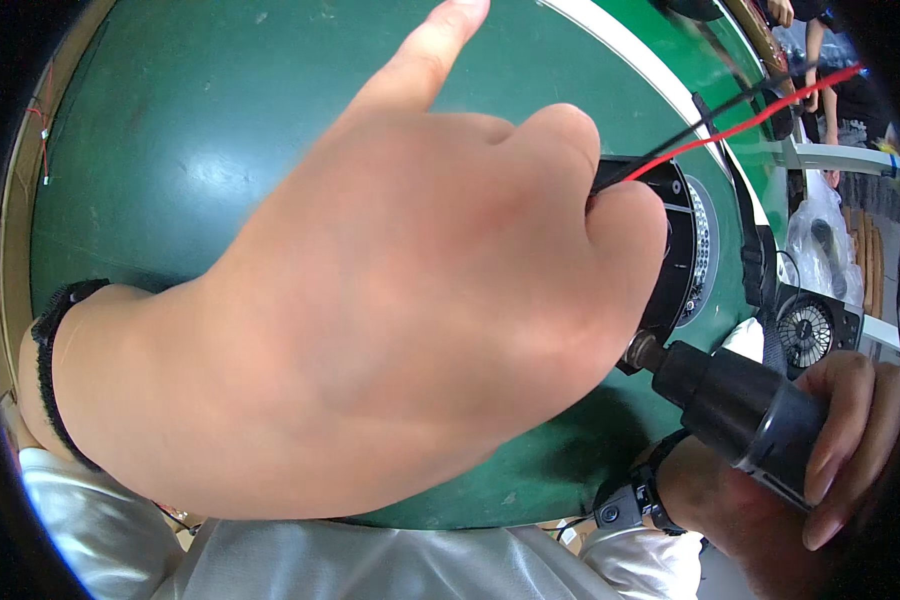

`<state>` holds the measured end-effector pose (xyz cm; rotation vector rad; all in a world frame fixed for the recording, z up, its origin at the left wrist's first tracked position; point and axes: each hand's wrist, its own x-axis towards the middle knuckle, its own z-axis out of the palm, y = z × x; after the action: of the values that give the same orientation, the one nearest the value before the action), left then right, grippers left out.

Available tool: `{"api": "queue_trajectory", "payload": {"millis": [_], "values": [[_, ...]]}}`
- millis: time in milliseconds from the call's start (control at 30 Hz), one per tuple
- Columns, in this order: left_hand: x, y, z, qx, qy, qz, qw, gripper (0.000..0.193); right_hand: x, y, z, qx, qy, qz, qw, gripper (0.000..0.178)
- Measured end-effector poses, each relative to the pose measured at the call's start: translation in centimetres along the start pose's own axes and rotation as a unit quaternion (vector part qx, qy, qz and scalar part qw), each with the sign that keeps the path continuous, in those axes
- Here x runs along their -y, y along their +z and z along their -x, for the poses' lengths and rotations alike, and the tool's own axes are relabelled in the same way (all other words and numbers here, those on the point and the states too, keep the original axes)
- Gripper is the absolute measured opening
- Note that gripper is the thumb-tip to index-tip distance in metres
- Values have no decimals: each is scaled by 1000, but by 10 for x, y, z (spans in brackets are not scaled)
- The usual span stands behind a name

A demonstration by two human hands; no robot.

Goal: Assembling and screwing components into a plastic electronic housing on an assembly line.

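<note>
My left hand [400, 280] fills the middle of the head view, close to the camera. One finger stretches up and away, while the others curl in and pinch a red wire [750, 122] and a black wire [705, 122]. Behind its knuckles a black housing [678, 250] with a silvery dotted curved strip [702, 240] partly shows; the hand covers the rest. At the lower right, my right hand [850, 430] grips a black electric screwdriver [740, 405]. Its metal bit points at the housing's near edge; whether it touches a screw is hidden.
A green tabletop [170, 180] lies beneath, with a pale curved edge [630, 45]. To the right are a black strap [752, 250], a small black fan [806, 333] and clear plastic bags [822, 235]. Other people's arms [815, 60] show at upper right.
</note>
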<state>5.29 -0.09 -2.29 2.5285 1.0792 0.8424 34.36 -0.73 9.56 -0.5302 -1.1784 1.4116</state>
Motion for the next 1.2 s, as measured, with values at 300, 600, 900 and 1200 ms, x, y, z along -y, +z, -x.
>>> {"api": "queue_trajectory", "payload": {"millis": [300, 600, 900, 1200], "values": [[-1, 1, -4, -8, -8, -25, 1000, 37, -13, 14, -9, 45, 0, 102, 994, 52], [-9, 11, -59, -27, -34, -60, 997, 36, -23, 27, -18, 147, -29, 286, 946, 36], [-18, 3, -43, -45, -48, -86, 994, 35, -37, 52, -38, 311, -74, 227, 920, 31], [-25, 3, -43, -42, -33, -98, 994, 34, -53, 80, -13, -24, -83, 192, 978, 27]]}}
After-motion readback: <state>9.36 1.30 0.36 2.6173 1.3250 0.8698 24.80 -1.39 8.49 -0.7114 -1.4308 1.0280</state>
